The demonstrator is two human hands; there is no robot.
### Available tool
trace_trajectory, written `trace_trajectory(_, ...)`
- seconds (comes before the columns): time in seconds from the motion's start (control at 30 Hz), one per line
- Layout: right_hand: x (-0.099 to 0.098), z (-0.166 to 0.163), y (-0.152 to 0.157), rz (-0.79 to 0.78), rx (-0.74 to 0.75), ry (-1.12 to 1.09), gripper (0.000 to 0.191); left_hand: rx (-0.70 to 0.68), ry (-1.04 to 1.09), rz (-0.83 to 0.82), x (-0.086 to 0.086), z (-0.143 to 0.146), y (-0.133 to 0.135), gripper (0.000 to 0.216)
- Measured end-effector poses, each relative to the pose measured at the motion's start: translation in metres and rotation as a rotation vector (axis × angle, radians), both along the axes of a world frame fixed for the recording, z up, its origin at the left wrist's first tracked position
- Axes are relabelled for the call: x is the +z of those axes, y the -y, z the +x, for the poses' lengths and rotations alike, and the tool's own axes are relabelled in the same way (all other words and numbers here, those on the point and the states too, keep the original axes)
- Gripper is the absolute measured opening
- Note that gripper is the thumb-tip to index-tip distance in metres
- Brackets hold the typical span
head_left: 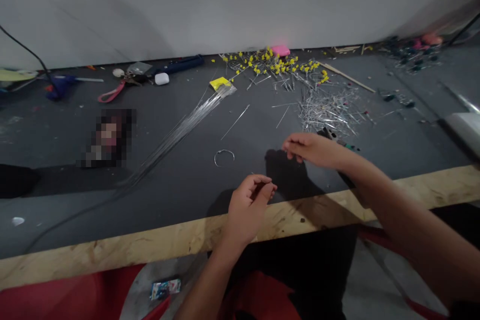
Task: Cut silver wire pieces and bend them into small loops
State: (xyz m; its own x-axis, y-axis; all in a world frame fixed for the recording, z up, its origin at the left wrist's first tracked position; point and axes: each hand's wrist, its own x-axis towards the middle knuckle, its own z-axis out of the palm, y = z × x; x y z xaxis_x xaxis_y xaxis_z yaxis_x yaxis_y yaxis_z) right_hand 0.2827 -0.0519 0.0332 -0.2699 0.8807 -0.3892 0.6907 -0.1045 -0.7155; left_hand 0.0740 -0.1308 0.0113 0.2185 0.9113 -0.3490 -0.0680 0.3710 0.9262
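Note:
My left hand [249,205] hovers by the table's front edge, thumb and fingers pinched together. Whatever it may hold is too small to make out. Above the dark tabletop, my right hand [309,150] is closed too, its fingertips together, and any thing in them cannot be made out. A thin wire ring [224,158] lies just beyond my left hand. Farther back rests a single thin wire [235,122] with a twisted end. A heap of short wire pieces [326,110] is beyond my right hand, and pliers [332,135] partly show next to its wrist.
A bundle of long straight wires [187,122] runs diagonally at left. Yellow-tipped wires [270,62] are piled by the wall, near a pink lump [280,50] and a wooden stick [347,77]. A white case [162,79] and a pink strap [111,94] lie back left.

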Motion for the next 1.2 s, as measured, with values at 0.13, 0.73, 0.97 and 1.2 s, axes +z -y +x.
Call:
trace_trajectory(0.13, 0.005, 0.013, -0.050, 0.142, -0.066, 0.214, 0.030, -0.049, -0.023, -0.068, -0.005, 0.001, 0.001, 0.014)
trace_trajectory(0.73, -0.003, -0.069, -0.023, -0.085, 0.016, -0.532, 0.012, -0.165, -0.173, 0.170, -0.009, -0.019, -0.056, 0.008)
trace_trajectory(0.97, -0.015, -0.078, -0.021, -0.153, -0.048, -0.650, 0.012, -0.255, -0.390, 0.278, -0.006, -0.030, -0.064, 0.012)
trace_trajectory(1.2, -0.026, -0.066, -0.026, -0.192, -0.256, -0.838, 0.018, -0.135, -0.921, 0.613, 0.008, -0.054, -0.087, 0.021)
